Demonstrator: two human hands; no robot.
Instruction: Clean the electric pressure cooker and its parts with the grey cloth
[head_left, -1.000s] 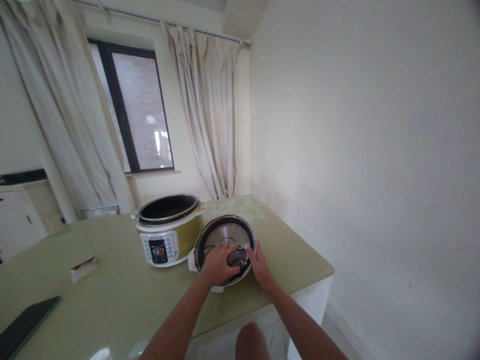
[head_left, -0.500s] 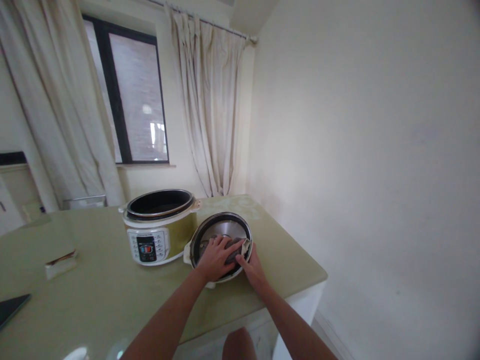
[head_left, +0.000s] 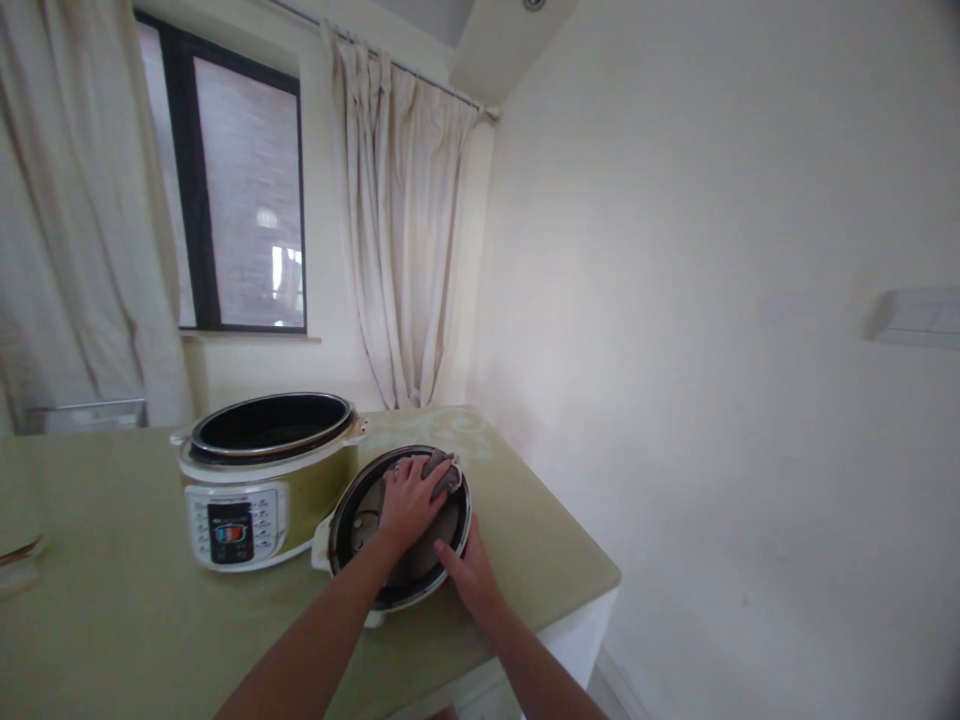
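Observation:
A pressure cooker lid rests inner side up, tilted, near the table's right end. My left hand presses a grey-brown cloth against the far part of the lid's inside, near the rim. The fingers lie over the cloth, so part of it is hidden. My right hand grips the lid's right rim, thumb inside and fingers behind the edge. Left of the lid stands the electric pressure cooker, uncovered, with its dark inner pot showing.
The green-topped table carries a small box-like item at the far left. A wall rises beyond the table's right edge. Curtains and a window are behind the table.
My left hand has moved the cloth from the lid's right-middle area to its far edge. The right hand still holds the rim. The view has shifted to the right.

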